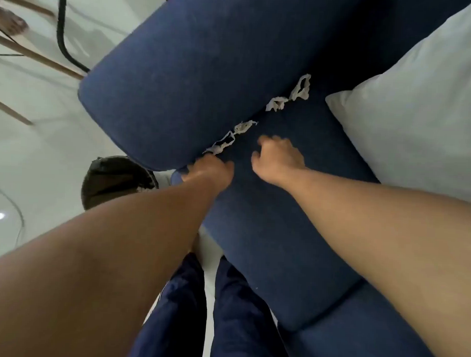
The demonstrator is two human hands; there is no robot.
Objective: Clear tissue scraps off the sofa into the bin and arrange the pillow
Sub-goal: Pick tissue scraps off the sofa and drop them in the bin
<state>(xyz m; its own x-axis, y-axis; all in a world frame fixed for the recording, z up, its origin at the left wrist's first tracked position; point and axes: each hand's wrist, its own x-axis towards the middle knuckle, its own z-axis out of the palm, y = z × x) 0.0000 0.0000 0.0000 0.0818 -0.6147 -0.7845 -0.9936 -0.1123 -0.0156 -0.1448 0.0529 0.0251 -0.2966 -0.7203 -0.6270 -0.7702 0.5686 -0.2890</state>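
Several white tissue scraps lie in a line along the crease between the blue sofa seat and its armrest: one nearest me, one, one and one farthest. My left hand rests at the near end of the crease, its fingertips touching the nearest scrap; whether it grips the scrap is hidden. Hovering over the seat just right of the scraps, my right hand has curled fingers and holds nothing. A white pillow lies on the seat at the right.
A dark round bin stands on the pale floor beside the armrest, partly behind my left forearm. Wooden furniture legs and a black cable are at the far left. My legs in dark blue trousers stand against the sofa front.
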